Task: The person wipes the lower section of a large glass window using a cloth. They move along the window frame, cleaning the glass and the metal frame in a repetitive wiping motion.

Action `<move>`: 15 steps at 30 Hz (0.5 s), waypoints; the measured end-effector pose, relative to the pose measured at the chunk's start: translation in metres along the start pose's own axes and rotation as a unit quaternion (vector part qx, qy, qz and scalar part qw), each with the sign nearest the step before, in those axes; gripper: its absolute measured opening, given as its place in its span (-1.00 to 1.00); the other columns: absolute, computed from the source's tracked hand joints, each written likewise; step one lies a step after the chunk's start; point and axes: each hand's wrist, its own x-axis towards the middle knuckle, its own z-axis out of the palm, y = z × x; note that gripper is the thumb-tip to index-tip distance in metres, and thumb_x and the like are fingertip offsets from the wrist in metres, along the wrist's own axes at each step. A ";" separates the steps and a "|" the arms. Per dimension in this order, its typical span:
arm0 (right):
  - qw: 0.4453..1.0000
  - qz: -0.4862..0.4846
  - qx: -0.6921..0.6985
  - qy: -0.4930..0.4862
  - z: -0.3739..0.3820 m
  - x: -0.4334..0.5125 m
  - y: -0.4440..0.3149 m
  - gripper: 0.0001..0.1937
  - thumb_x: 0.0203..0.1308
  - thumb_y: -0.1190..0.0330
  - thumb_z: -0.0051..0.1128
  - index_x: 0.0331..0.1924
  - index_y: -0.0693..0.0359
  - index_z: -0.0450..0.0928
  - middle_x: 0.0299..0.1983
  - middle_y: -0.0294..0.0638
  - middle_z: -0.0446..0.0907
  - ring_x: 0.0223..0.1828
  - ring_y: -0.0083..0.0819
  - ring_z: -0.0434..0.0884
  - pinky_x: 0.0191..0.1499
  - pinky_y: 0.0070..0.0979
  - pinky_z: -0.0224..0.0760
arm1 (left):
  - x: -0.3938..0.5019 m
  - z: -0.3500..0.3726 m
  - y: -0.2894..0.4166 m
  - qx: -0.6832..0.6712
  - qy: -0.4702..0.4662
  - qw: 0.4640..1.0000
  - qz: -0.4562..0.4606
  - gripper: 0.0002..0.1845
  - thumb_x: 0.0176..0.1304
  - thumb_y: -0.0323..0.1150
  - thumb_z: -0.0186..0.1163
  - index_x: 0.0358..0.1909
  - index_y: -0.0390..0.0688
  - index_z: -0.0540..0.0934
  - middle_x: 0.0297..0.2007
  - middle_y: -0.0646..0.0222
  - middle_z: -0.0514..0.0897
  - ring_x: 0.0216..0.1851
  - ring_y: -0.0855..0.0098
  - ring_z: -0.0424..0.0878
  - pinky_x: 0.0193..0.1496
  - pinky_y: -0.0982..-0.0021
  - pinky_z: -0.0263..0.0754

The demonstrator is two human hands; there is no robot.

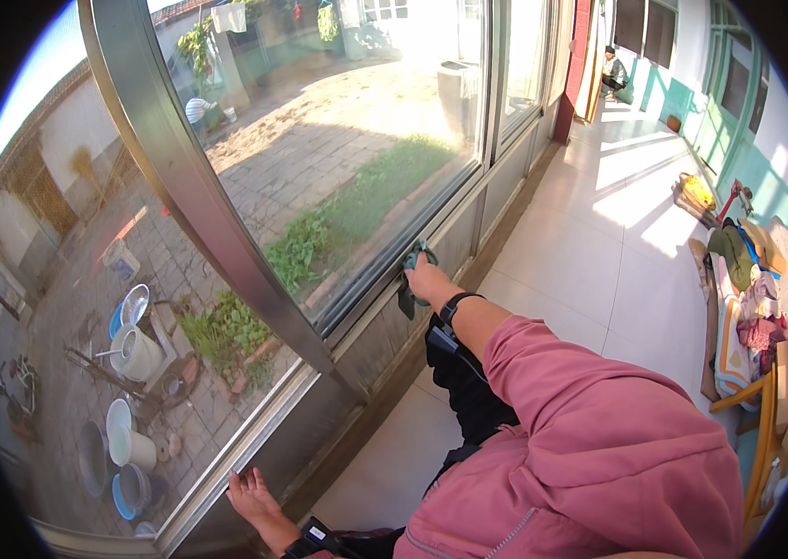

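My right hand (425, 279) is closed around a dark green cloth (408, 297), whose loose end hangs down. It presses the cloth to the metal sill (366, 305) under the window's glass pane (338, 140). My left hand (254, 495), with nothing in it, rests its fingertips on the edge of the lower metal window rail (240, 447). Between my hands a broad metal window post (191, 175) rises from the sill. A section without visible glass opens onto the yard at the left.
Buckets (134, 447) and plants (229, 328) are outside. Along the right wall lie piled clothes (757, 300) beside a wooden chair (761, 433), with a yellow-filled basket (694, 192) farther back. A person (615, 70) sits at the corridor's far end; another (199, 110) bends in the yard.
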 end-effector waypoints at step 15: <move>0.998 -0.039 -0.041 0.033 0.009 0.014 0.008 -0.29 0.41 0.11 -0.08 0.39 0.48 -0.02 -0.08 0.33 0.62 -0.04 0.26 0.60 -0.01 0.04 0.45 | 0.000 -0.001 0.002 -0.012 0.002 1.000 -0.005 -0.75 0.32 -0.37 0.25 -0.08 -0.19 0.41 -0.12 0.24 0.56 -0.09 0.29 0.57 -0.05 0.26 0.59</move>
